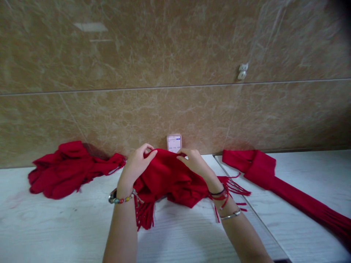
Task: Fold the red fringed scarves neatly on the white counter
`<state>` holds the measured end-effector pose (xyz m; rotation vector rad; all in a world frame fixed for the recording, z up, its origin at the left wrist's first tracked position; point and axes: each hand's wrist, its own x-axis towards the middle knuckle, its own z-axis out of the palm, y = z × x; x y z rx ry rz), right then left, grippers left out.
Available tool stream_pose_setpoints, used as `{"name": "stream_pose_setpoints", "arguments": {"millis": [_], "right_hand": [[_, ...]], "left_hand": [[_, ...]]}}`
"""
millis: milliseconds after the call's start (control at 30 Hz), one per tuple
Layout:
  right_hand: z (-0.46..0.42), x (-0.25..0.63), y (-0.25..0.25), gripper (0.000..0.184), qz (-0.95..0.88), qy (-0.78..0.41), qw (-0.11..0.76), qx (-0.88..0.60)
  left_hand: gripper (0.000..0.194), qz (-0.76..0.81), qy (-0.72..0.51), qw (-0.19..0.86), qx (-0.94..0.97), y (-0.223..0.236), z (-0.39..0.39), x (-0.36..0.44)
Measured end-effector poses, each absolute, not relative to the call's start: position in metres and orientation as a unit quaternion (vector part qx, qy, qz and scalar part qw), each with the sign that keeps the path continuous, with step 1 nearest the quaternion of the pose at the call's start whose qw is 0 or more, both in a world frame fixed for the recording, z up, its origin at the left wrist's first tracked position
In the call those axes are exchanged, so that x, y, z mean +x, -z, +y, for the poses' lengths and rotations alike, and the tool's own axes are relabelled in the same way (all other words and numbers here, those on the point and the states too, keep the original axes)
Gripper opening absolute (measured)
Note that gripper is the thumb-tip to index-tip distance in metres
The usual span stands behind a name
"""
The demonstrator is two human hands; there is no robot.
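Middle scarf (166, 171) apparently pinched between fingers (151, 156).

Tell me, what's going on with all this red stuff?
A person is holding the top edge of a red fringed scarf with both hands, the left hand and the right hand set apart along it. The rest lies rumpled on the white table. To the left is a crumpled heap of red cloth; to the right, a folded red scarf with one long end stretched out. A small screen stands behind, by the wall.
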<state>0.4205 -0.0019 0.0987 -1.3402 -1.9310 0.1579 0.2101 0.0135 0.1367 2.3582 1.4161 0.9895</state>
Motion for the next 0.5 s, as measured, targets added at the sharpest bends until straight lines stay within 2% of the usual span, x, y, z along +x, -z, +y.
{"name": "stream_pose_setpoints", "arguments": {"millis": [167,333,500], "right_hand": [[-0.003,0.419,-0.099,0.023,-0.754,-0.088,0.429,-0.489],[-0.010,0.415,-0.103,0.022,-0.749,-0.088,0.432,-0.495],[-0.010,0.425,-0.103,0.014,-0.763,-0.079,0.370,-0.524]], "left_hand": [[0.047,0.413,-0.259,0.144,0.861,-0.125,0.011,0.227],[0.024,0.382,-0.260,0.178,0.869,-0.121,0.012,0.243],[0.025,0.436,-0.366,0.139,0.811,-0.126,0.027,0.228]]}}
